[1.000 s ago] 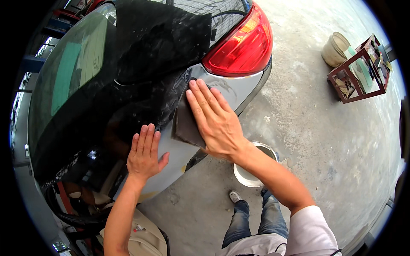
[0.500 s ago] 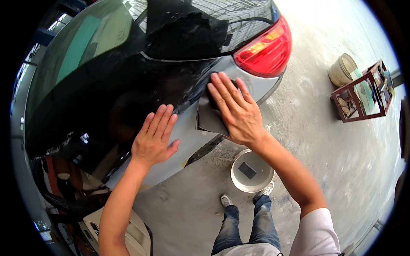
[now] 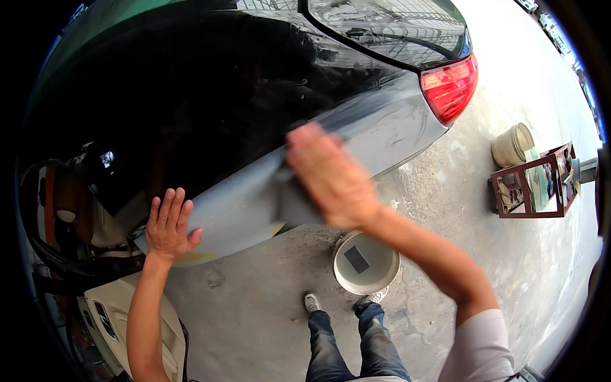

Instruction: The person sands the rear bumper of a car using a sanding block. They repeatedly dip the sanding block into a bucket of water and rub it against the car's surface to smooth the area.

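Observation:
My right hand (image 3: pixel 334 178), smeared by motion, presses a dark grey sheet of sandpaper (image 3: pixel 291 200) against the dull grey lower part of a black car's rear side panel (image 3: pixel 232 194). The sheet's edge sticks out on the near-left side of the palm. Farther left, my left hand (image 3: pixel 169 226) lies flat on the same panel, near the open door gap, its fingers stretched out and holding nothing. Right of my right hand, bare grey surface runs up to the red tail light (image 3: pixel 450 92). Whitish smears mark the black paint above.
A white bucket (image 3: pixel 364 291) stands by my feet with a dark rectangular piece (image 3: pixel 356 260) inside. At the right are a beige bucket (image 3: pixel 504 149) and a dark red framed stand (image 3: pixel 531 214) holding odds and ends. An open car door (image 3: pixel 105 290) is at lower left.
My right hand has slid leftward along the panel with the sandpaper, away from the tail light. My left hand has also shifted left, toward the door opening. The view has turned.

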Motion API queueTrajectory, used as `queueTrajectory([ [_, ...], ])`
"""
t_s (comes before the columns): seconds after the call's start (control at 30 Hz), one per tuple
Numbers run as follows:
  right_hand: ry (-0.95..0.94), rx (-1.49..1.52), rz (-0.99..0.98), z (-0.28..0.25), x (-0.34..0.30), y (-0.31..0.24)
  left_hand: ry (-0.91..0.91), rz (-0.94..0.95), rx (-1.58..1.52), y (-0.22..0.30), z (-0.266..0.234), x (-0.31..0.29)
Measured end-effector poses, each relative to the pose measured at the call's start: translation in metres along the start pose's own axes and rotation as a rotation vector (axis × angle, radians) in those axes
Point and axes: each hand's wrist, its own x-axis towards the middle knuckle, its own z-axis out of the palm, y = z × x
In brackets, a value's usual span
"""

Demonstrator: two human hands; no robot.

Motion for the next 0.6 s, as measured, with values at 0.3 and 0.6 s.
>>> queueTrajectory([
  [0.3, -0.114, -0.128, -0.127, -0.039, -0.008, 0.059, 0.023, -0.013, -0.005, -0.005, -0.012, -0.002],
  [0.6, -0.085, 0.009, -0.381, 0.050, 0.044, -0.040, 0.072, -0.011, -0.065, 0.012, 0.019, 0.017],
])
